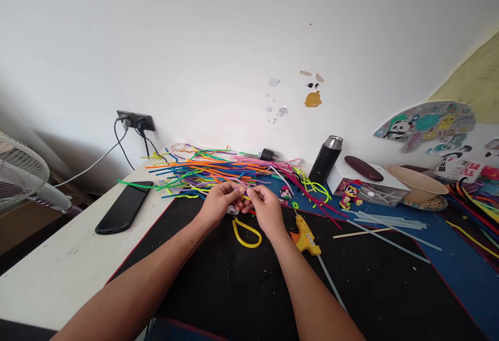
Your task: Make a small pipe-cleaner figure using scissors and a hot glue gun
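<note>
My left hand (218,203) and my right hand (268,210) meet over the far part of the black mat (202,278). Their fingertips pinch a short pipe cleaner (246,197) that shows purple and yellow, mostly covered by the fingers. Just below the hands lies a tool with a yellow looped handle (248,245); its metal end is partly hidden under my left hand. To the right of my right hand rests a yellow glue gun (307,237), a clear glue stick trailing from its back. Behind the fingers spreads a pile of colourful pipe cleaners (202,167).
A black phone (125,208) lies on the white table at left, near a fan (23,164). Toward the back right stand a black thermos (326,159), a tissue box (368,180) and a small colourful figure (351,195). Glue sticks (390,221) and a bowl (417,181) are further right.
</note>
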A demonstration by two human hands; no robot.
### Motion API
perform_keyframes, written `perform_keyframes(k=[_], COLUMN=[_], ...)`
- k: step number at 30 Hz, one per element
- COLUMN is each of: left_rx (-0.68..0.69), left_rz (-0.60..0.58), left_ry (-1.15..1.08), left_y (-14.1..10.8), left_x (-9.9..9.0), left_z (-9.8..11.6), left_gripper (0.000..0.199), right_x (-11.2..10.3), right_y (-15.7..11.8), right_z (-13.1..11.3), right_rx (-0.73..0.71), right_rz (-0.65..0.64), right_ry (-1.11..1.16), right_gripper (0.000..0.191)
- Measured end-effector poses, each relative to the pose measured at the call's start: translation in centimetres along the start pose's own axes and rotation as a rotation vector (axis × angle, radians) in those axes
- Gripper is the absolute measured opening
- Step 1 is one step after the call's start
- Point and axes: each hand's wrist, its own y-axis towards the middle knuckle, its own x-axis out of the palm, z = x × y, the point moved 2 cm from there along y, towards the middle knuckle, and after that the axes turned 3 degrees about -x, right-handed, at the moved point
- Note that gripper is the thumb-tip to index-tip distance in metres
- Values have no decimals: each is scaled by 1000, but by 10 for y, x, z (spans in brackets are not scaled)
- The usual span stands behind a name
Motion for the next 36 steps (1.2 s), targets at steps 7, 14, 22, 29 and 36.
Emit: perform_keyframes(k=[7, 14, 22, 29, 36], left_rx=[-3, -37, -64, -71, -55], left_rz=[16, -55, -118, -105, -88], left_ry=[-14, -142, -283, -316, -245], left_y=[6, 5, 6, 8, 8], left_x=[-10, -8, -10, -12, -13], left_z=[-4, -3, -8, -9, -7], left_gripper=[40, 42, 36, 35, 35], right_x=[0, -1, -2, 0, 1], right_y=[0, 1, 2, 0, 0], right_z=[2, 1, -5, 0, 0], right_rx=[-42, -42, 12, 28, 85], right_rz=[-36, -50, -44, -66, -67], right_ry=[-7, 2, 110, 120, 167], right_gripper=[43, 38, 36, 40, 51])
